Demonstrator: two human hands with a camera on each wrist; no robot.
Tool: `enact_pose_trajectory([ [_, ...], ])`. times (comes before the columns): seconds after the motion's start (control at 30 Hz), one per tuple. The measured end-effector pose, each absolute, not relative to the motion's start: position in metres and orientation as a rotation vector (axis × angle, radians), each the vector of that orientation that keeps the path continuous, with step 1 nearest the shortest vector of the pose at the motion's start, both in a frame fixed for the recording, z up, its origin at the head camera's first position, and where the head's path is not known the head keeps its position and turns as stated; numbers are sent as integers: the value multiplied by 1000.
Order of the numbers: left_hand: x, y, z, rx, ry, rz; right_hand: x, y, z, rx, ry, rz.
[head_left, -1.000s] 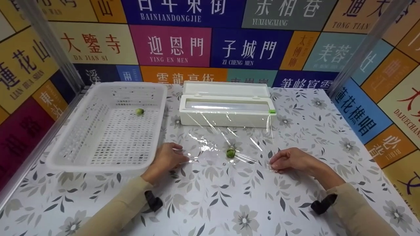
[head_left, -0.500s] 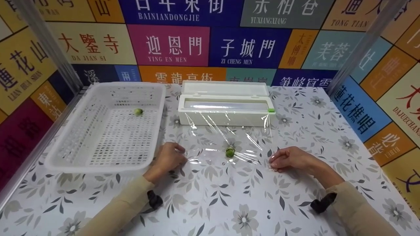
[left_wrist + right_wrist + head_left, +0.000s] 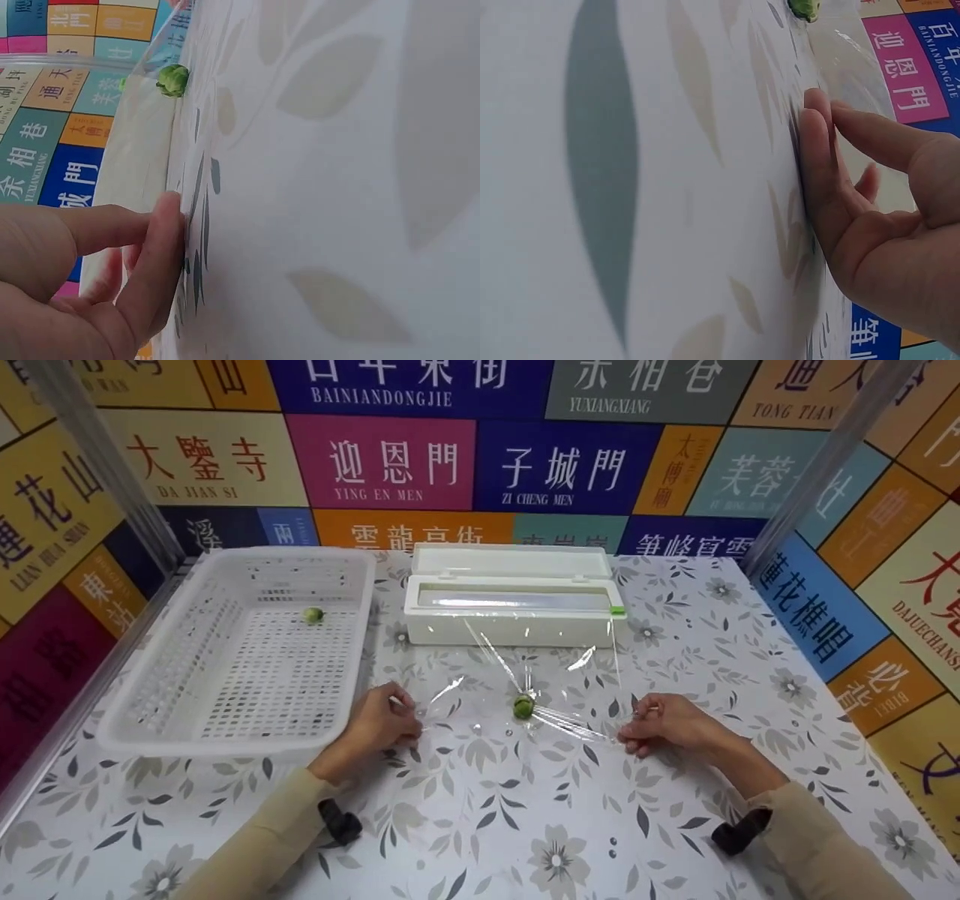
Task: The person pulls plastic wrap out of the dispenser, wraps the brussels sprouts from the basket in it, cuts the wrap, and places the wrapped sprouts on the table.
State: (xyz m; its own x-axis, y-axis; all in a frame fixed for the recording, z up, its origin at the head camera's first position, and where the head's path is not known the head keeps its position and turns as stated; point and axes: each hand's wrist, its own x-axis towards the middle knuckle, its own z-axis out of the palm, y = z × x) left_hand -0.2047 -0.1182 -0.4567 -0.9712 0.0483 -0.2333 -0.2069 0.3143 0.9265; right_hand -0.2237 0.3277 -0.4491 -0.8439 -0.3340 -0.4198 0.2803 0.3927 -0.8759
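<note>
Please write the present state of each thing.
White rectangular plastic box: lid open
Clear plastic film: pulled out, creased
White perforated plastic basket: upright, uncovered
Small round green vegetable inside basket: unwrapped
Second green vegetable: where film creases meet
Left hand: pinching film
Right hand: pinching film

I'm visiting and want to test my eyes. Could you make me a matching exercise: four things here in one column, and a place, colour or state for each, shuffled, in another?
Things:
1. Basket
2. Box
3. Plastic film
4. Right hand

Descriptions:
A. Clear and see-through, with shiny streaks
B. Pinching something thin
C. Long and white, its lid swung up
D. Full of small holes, one green sprout inside

Right pairs: 1-D, 2-C, 3-A, 4-B.
</note>
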Motion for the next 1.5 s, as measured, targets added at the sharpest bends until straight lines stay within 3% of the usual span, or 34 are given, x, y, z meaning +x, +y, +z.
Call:
enact_pose_trajectory([
  [0.77,-202,-125,-452,108,2368,1509,-225,340,-452,-388,2108,-1396],
  [1.5,-200,-115,-458,-83,2516,1602,-223,329,-456,-145,2382,-1392],
])
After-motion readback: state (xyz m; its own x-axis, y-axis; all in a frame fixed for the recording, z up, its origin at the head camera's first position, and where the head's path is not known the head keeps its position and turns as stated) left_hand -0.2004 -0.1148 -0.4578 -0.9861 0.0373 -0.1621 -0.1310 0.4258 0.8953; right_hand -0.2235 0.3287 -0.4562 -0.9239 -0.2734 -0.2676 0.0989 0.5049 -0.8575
